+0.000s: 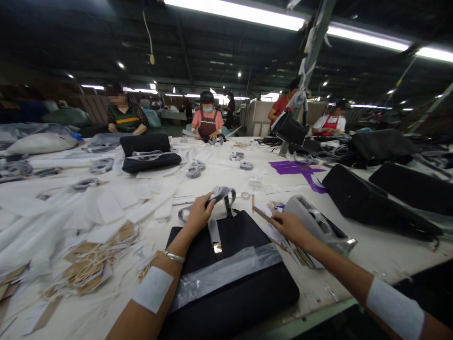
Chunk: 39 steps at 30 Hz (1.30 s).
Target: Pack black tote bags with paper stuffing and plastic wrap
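A black bag [233, 278] lies flat before me, with a clear plastic strip [226, 271] across it and a small gold clasp [217, 247] near its upper part. Over the bag's top edge, my left hand [203, 210] is closed round a plastic-wrapped strap [222, 192]. To the right of the bag, my right hand [288, 226] pinches the end of a narrow brown strip [262, 215]. Beside that hand stands a grey tape dispenser [316, 222]. Under and near the hand lie paper and card pieces [300, 255].
Brown tags with strings [92, 264] and white foam sheets [106, 208] cover the left. Another black bag [150, 153] lies farther back. Large black bags [375, 203] and purple strips [295, 170] are at the right. Several people work across the white table [226, 174].
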Each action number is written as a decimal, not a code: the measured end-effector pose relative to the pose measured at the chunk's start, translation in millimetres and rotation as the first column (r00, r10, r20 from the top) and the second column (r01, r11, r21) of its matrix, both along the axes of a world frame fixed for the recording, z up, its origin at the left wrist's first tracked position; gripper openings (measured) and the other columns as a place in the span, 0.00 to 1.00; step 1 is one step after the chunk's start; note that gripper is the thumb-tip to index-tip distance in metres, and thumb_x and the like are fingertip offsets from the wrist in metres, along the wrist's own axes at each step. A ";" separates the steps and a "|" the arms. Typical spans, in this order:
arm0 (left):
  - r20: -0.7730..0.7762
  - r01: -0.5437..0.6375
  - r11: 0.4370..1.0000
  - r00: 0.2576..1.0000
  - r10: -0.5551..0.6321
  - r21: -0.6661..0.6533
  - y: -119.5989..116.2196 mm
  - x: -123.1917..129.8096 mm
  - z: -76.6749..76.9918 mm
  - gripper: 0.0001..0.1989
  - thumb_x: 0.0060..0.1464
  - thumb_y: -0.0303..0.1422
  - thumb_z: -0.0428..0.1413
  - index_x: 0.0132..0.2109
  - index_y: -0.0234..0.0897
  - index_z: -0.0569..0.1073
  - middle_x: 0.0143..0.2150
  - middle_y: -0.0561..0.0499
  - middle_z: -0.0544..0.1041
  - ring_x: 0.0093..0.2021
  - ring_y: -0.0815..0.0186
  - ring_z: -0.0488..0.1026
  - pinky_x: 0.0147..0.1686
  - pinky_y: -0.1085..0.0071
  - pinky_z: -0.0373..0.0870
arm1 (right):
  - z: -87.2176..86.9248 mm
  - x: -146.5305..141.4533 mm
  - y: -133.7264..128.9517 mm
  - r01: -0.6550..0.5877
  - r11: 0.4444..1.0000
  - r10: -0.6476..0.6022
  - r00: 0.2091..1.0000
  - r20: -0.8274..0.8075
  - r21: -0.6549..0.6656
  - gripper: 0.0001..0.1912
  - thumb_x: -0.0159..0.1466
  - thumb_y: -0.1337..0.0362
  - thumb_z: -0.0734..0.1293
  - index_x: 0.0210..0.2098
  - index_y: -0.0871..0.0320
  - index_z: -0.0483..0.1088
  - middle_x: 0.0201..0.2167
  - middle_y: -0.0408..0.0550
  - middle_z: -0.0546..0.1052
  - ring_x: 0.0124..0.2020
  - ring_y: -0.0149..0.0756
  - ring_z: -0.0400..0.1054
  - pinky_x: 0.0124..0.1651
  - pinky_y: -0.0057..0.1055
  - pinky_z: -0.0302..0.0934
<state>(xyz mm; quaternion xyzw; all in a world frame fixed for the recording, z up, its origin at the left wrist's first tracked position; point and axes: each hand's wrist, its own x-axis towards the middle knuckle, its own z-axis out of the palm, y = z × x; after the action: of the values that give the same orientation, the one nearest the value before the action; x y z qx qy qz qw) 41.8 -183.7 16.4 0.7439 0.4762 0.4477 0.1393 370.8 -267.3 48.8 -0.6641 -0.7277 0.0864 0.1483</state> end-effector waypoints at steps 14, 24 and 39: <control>0.674 0.286 0.932 0.736 -0.066 -0.221 -2.0 -13.6 18.5 0.26 0.56 0.49 0.55 0.52 0.32 0.75 0.53 0.42 0.77 0.55 0.56 0.72 0.57 0.60 0.66 | 4.5 -140.8 55.7 -0.224 0.961 0.000 0.584 -0.812 -0.161 0.07 0.58 0.62 0.68 0.31 0.59 0.70 0.25 0.47 0.78 0.25 0.33 0.72 0.29 0.27 0.68; 0.601 0.159 0.964 0.800 0.001 -0.213 1.2 -22.2 19.7 0.23 0.56 0.45 0.56 0.51 0.32 0.75 0.53 0.42 0.77 0.56 0.55 0.71 0.58 0.60 0.64 | -3.9 -161.7 67.2 -0.222 0.972 0.189 0.554 -0.811 0.074 0.11 0.58 0.55 0.67 0.33 0.58 0.74 0.26 0.43 0.75 0.27 0.32 0.69 0.29 0.25 0.66; 0.474 0.088 0.978 0.880 0.013 -0.189 -0.6 -21.7 21.6 0.21 0.59 0.44 0.53 0.52 0.35 0.75 0.53 0.44 0.76 0.56 0.56 0.71 0.58 0.60 0.65 | -25.6 -174.0 93.9 -0.101 0.991 -0.020 0.551 -0.834 -0.091 0.17 0.58 0.51 0.69 0.37 0.59 0.78 0.21 0.43 0.74 0.22 0.32 0.68 0.27 0.27 0.64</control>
<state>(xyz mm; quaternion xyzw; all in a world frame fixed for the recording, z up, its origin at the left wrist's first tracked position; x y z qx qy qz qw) 20.1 -184.3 38.0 0.6028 0.4569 0.5612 0.3359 196.8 -173.4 23.2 -0.5351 -0.5786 0.4404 0.4301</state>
